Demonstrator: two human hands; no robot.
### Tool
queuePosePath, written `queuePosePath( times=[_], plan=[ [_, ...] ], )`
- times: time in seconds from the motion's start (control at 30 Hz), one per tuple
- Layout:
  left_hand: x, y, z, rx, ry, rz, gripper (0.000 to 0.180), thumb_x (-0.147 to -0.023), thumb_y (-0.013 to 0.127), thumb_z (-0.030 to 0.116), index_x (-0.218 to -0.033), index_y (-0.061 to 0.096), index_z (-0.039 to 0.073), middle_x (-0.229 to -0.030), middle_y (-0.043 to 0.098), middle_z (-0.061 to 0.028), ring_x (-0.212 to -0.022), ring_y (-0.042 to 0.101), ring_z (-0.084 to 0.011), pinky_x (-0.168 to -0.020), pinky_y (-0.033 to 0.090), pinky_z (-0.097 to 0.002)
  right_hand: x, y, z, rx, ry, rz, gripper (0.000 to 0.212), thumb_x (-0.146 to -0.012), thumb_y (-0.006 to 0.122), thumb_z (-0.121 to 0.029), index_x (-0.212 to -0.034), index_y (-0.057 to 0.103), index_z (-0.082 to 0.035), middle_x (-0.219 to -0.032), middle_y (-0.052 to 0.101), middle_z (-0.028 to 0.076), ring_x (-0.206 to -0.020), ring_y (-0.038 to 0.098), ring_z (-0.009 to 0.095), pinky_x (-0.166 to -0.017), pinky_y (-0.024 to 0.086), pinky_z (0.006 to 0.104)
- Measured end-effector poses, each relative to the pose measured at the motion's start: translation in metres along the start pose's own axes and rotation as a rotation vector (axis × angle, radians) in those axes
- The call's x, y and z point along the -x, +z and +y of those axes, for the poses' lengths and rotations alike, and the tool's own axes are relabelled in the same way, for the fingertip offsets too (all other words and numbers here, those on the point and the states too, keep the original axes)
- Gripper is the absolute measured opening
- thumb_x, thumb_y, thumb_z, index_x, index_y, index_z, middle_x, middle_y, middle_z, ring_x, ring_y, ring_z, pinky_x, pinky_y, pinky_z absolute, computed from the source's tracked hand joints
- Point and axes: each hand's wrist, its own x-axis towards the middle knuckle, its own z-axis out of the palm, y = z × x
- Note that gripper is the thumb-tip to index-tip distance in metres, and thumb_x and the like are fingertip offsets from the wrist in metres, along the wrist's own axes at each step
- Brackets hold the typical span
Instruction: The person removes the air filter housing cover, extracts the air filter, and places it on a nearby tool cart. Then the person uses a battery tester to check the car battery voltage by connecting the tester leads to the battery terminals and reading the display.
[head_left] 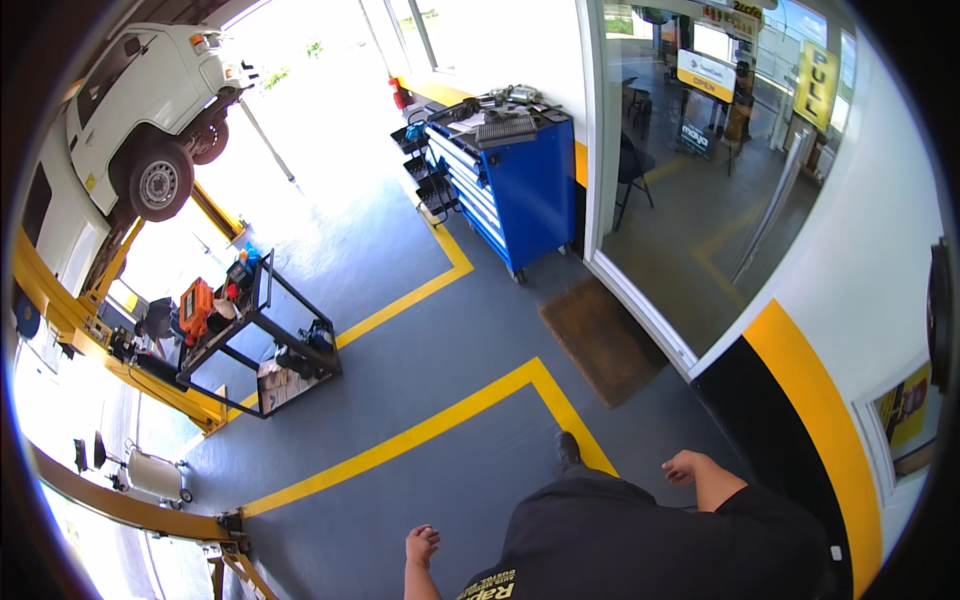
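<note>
My left hand [423,543] hangs low over the grey floor, its fingers curled in and nothing seen in them. On the other side of my body, my right hand [682,467] is held out with fingers also curled, holding nothing that shows. It touches nothing; nearest to it are the black and yellow band [790,400] along the wall and a brown doormat [602,340]. One dark shoe [568,448] shows beside a yellow floor line [440,430].
A glass door [700,160] with a long handle stands at the right. Ahead is a blue tool cabinet [540,190] with tools on top. Left, a black cart [262,325] carries an orange case [196,308]. A white van [150,110] is raised on a yellow lift [90,335].
</note>
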Motion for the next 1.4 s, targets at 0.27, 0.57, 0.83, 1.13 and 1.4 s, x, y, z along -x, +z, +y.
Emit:
queuePosePath(
  times=[0.27,0.57,0.83,1.13,1.4],
  plan=[
    [-0.049,0.121,0.097,-0.176,-0.141,-0.26,0.031,-0.101,0.061,0.02,-0.129,0.061,0.007,-0.11,0.074,-0.0113,-0.096,0.072,-0.0278,-0.083,0.057,-0.0436,-0.019,-0.189,-0.429,-0.289,-0.586,0.275,0.018,-0.096,0.064,-0.023,-0.087,0.064,-0.007,-0.075,0.066,0.004,-0.061,0.063,0.015,-0.052,0.048,0.0334],
    [-0.192,0.115,0.265,-0.171,-0.172,-0.069,0.026,-0.102,0.061,0.019,-0.124,0.064,0.005,-0.107,0.075,-0.0099,-0.096,0.073,-0.0262,-0.083,0.058,-0.0432,0.118,-0.254,-0.941,-0.586,-1.388,0.394,0.02,-0.1,0.059,-0.015,-0.111,0.068,0.0,-0.079,0.068,0.004,-0.065,0.063,0.011,-0.057,0.048,0.0261],
    [-0.3,0.108,0.524,0.226,0.068,0.104,0.021,-0.102,0.055,0.01,-0.119,0.066,0.005,-0.092,0.073,-0.0066,-0.086,0.071,-0.02,-0.078,0.057,-0.0386,0.077,-0.327,-1.28,-0.31,-1.297,0.59,0.017,-0.094,0.066,-0.016,-0.096,0.072,-0.001,-0.076,0.074,0.008,-0.064,0.07,0.016,-0.057,0.055,0.0308],
    [-0.308,0.179,0.6,0.3,0.045,0.321,0.02,-0.104,0.056,0.019,-0.112,0.069,0.005,-0.086,0.07,-0.005,-0.088,0.071,-0.0185,-0.075,0.058,-0.0341,-0.219,-0.522,-1.565,0.842,-0.875,1.3,0.028,-0.09,0.054,-0.014,-0.097,0.077,0.0,-0.106,0.074,0.025,-0.098,0.074,0.04,-0.085,0.059,0.0512],
    [-0.192,0.308,0.617,0.256,-0.624,0.258,0.036,-0.102,0.063,0.039,-0.108,0.072,0.005,-0.098,0.076,-0.012,-0.086,0.074,-0.0244,-0.071,0.058,-0.0417,-0.359,-0.633,-1.641,1.105,-0.786,1.037,0.047,-0.102,0.046,-0.049,-0.13,0.07,-0.02,-0.115,0.069,0.032,-0.119,0.063,0.044,-0.104,0.046,0.0537]
  ],
)
